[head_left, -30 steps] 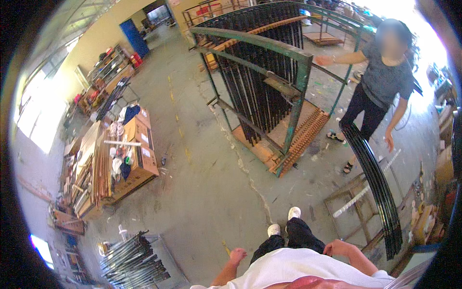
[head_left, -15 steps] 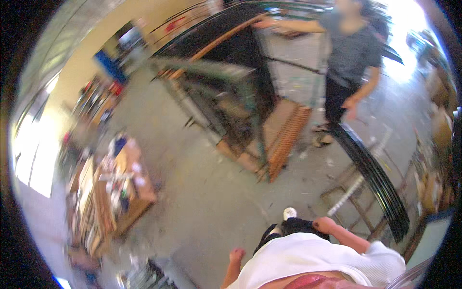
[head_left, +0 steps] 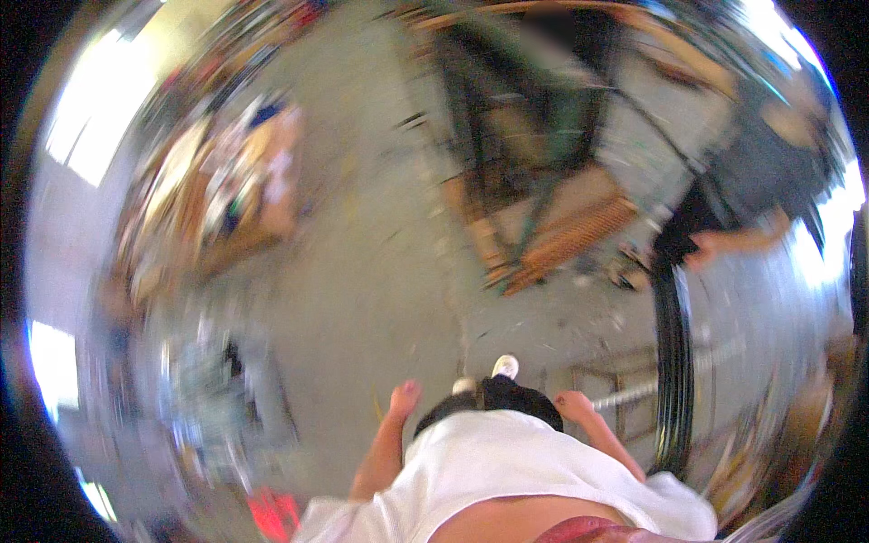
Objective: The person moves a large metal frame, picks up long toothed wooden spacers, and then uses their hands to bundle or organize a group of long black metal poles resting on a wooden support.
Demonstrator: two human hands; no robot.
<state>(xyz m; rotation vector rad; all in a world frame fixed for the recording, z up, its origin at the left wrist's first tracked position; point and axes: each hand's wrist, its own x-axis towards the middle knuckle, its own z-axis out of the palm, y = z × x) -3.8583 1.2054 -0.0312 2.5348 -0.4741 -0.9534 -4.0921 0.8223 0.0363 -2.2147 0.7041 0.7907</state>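
Observation:
My left hand (head_left: 405, 396) hangs at my left side, over the grey floor. Its fingers look loosely curled, with nothing seen in them. Beside my right thigh hangs my right hand (head_left: 574, 404), also curled and seemingly holding nothing; some blur softens its fingers. Nearest to it on the floor are a flat metal frame with a pale bar (head_left: 625, 395) and a long bundle of black ribbed strips (head_left: 673, 362). Ahead stands a dark green metal frame (head_left: 568, 127) with an orange-brown slatted part (head_left: 579, 237) low on its near side.
A person in a grey top (head_left: 765, 167) is at the right of the green frame, one arm reaching to it. Piled boards and scraps (head_left: 226, 181) lie far left. Nearer on the left are blurred grey items (head_left: 213, 380) and something red (head_left: 273, 514).
My view has swung, so the green frame and the person appear farther right and higher. Both my hands now show higher in the picture; my feet have shifted in a step.

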